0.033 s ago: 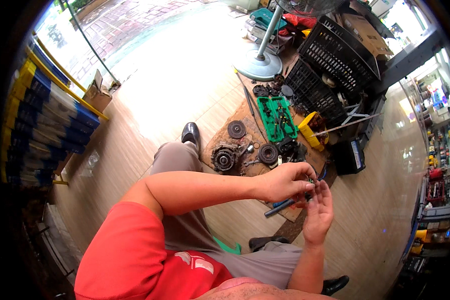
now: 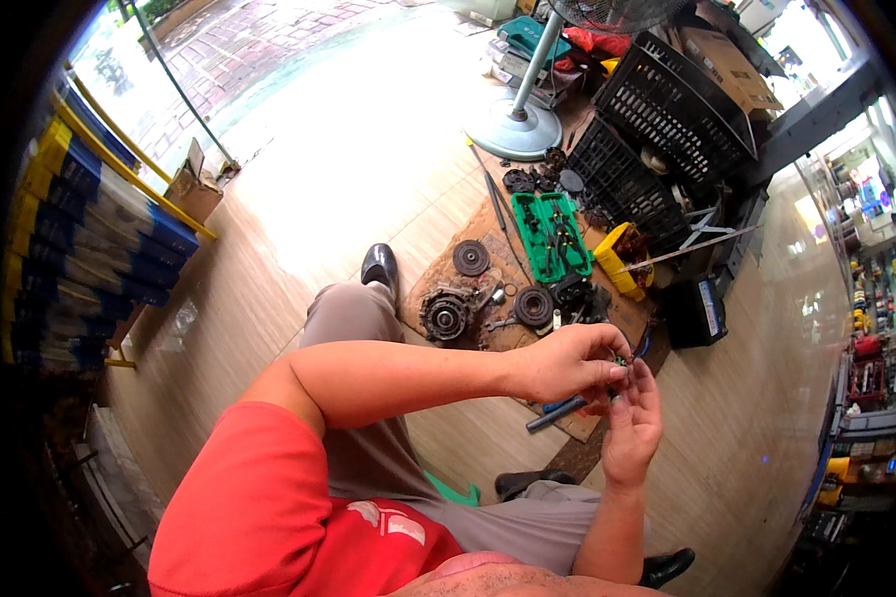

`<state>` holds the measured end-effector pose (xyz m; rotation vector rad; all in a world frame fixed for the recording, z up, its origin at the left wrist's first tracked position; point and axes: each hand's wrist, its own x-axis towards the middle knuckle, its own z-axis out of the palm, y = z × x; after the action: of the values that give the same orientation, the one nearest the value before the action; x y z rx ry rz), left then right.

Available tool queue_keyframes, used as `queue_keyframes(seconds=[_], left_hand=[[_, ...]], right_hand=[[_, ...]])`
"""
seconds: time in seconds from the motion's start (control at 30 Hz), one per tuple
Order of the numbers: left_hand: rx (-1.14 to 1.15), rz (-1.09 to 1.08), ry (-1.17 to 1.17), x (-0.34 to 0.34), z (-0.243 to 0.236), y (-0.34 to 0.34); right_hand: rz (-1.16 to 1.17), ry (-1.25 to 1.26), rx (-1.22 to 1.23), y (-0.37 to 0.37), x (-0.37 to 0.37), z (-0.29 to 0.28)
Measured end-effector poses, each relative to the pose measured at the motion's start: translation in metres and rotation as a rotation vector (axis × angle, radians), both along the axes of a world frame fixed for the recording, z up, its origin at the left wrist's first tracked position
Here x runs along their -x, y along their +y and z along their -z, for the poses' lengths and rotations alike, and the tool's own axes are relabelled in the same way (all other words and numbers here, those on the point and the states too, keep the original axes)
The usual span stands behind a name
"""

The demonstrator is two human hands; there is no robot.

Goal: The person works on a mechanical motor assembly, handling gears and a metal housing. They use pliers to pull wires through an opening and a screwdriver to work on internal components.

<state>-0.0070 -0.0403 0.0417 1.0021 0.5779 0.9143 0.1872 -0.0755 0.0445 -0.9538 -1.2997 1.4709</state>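
My left hand [image 2: 565, 364] and my right hand [image 2: 633, 426] meet in front of me, above my knees. Between their fingertips sits a small dark part [image 2: 620, 364] with a touch of green; the fingers hide most of it. My left hand pinches it from the left, and my right hand's fingers reach up to it from below. Just under the hands a blue-handled tool [image 2: 565, 409] lies on a brown mat [image 2: 488, 231] on the floor.
On the mat lie a round metal housing [image 2: 445, 315], a dark disc [image 2: 471, 258] and a pulley [image 2: 534, 306]. Beyond are an open green tool case [image 2: 551, 234], a yellow tub [image 2: 622, 259], black crates [image 2: 667, 109], a fan base [image 2: 516, 129] and a black box [image 2: 694, 310]. Blue and yellow boxes [image 2: 80, 219] are stacked at left.
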Motion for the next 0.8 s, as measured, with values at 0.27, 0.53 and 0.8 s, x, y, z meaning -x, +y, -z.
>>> queue_keyframes(seconds=[0.27,0.53,0.8], left_hand=[[-0.017,0.094,-0.041,0.0004,-0.0002,-0.0004],[-0.061,0.120,-0.015,0.0003,-0.0008,-0.0056],[-0.108,0.048,0.038,0.0011,-0.0017,-0.0056]], right_hand=[[0.021,0.052,0.012,-0.0031,0.0020,0.0088],[0.084,-0.085,0.061,-0.0066,0.0011,0.0064],[0.142,-0.157,0.042,-0.0076,0.0018,0.0043]])
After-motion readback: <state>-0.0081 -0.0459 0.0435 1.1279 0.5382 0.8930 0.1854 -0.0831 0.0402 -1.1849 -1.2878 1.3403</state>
